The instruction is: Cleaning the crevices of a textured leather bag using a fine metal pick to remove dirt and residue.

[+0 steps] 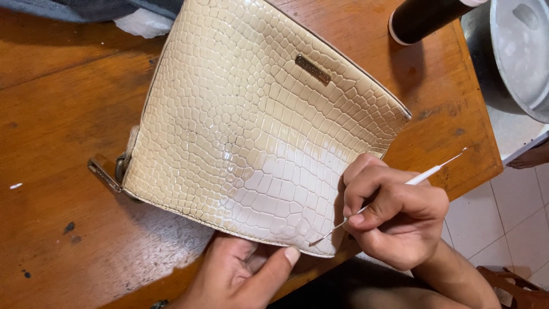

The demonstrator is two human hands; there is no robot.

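A cream handbag with a glossy scale-embossed surface lies flat on a brown wooden table. A small metal plate sits near its upper edge, and a metal strap ring sticks out at its left end. My left hand holds the bag's near edge, thumb pressed on top. My right hand grips a thin white tool like a pen. Its metal tip touches the bag's lower right corner.
A black cylinder lies at the table's far right corner. Beside it stands a large grey metal basin. Crumpled white material and dark cloth lie beyond the bag. White floor tiles show right of the table edge.
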